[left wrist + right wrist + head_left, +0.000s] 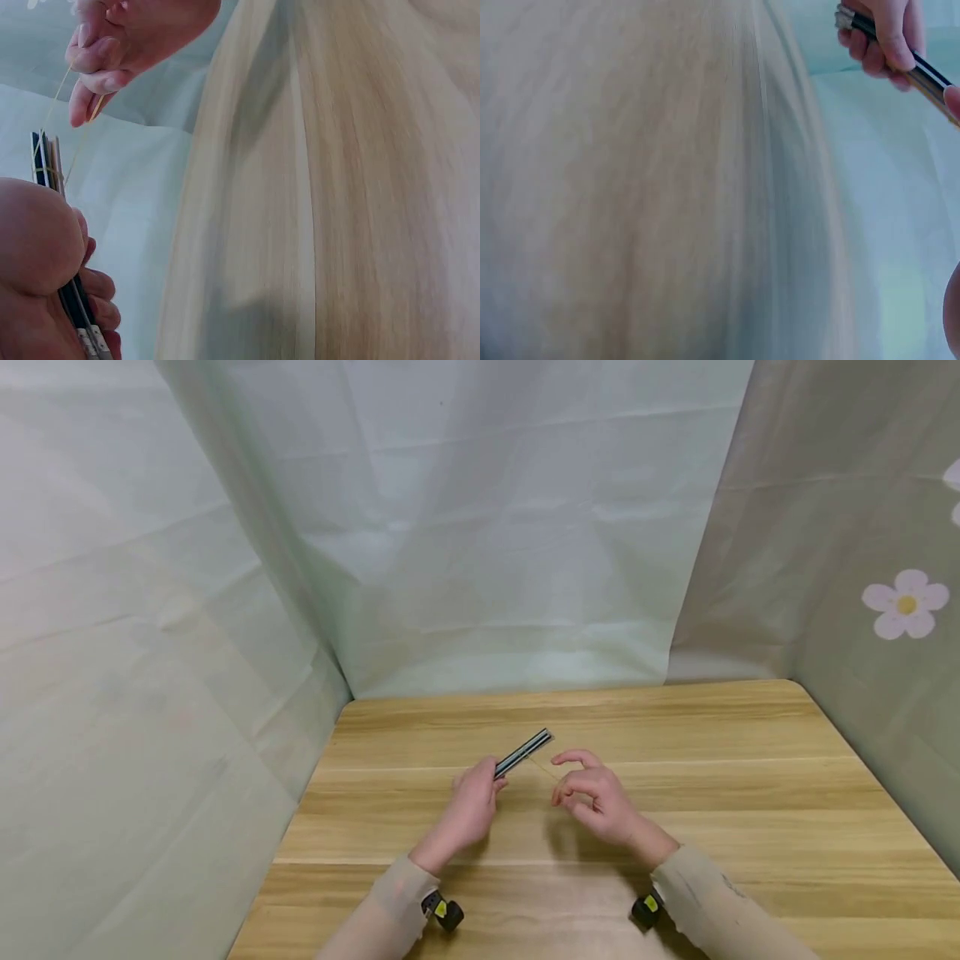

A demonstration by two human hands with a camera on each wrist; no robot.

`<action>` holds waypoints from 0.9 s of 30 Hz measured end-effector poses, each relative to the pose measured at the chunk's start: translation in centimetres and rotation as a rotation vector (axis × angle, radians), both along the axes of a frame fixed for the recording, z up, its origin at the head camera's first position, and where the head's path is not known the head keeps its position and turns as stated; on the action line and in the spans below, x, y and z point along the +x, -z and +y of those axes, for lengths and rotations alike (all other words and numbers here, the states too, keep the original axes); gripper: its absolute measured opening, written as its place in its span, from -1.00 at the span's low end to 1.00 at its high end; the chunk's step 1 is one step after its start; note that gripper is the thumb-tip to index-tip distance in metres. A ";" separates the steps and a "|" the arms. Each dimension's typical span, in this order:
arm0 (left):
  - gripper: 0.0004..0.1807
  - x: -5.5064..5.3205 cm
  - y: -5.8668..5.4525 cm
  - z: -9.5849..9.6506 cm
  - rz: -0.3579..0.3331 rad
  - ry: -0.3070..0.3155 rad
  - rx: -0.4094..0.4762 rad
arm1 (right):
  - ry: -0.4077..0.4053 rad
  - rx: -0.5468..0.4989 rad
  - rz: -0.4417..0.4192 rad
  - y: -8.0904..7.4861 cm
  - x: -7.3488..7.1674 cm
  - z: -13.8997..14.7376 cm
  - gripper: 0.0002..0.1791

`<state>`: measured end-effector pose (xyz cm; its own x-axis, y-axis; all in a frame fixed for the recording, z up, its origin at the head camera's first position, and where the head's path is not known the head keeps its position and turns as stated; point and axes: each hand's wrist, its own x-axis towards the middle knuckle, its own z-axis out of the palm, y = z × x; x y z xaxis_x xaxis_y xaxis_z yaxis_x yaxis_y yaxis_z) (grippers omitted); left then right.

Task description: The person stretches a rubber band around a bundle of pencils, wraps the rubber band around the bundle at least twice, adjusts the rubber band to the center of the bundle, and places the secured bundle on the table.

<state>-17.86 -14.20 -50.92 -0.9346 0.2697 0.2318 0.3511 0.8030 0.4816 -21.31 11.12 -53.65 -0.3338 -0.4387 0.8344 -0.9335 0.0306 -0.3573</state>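
Left hand (pixel 471 806) gripping pen bundle (pixel 523 752); right hand (pixel 596 797) pinching rubber band (pixel 54 97).

Two bare hands, no gloves, no rings or other jewellery visible. Left hand (pixel 471 810); right hand (pixel 600 806). Both forearms covered by close-fitting long sleeves, pale beige: left sleeve (pixel 382 906), right sleeve (pixel 720 906). Cuffs end at wrists. Faint dark mark on right sleeve, unreadable. Small black camera unit with yellow spot under each wrist: left unit (pixel 444 910), right unit (pixel 647 910).
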 end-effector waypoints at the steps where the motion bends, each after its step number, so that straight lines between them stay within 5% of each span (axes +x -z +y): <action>1: -0.89 0.0 0.0 0.0 -0.006 0.005 0.007 | -0.012 0.002 0.026 -0.2 0.1 -0.1 -0.78; 6: -0.87 0.2 -0.3 0.3 -0.054 0.032 0.043 | -0.071 0.009 -0.016 -0.9 0.8 -0.5 -0.76; 9: -0.89 0.3 -0.4 0.5 -0.074 0.017 0.076 | -0.143 -0.031 -0.268 -1.2 1.6 -0.9 -0.73; 13: -0.93 0.2 -0.5 0.7 -0.101 -0.038 0.123 | -0.313 -0.181 -0.748 -1.7 2.7 -1.9 -0.74; 17: -0.93 0.0 -0.5 0.8 -0.121 -0.093 0.142 | -0.466 -0.317 -1.122 -2.4 3.6 -2.8 -0.45; 23: -0.92 -0.2 -0.1 0.7 -0.070 -0.151 0.101 | -0.671 -0.540 -1.391 -2.9 4.3 -3.8 -0.30; 27: -0.91 -0.1 0.0 0.7 -0.048 -0.172 0.091 | -0.671 -0.700 -1.521 -3.1 4.5 -4.5 -0.30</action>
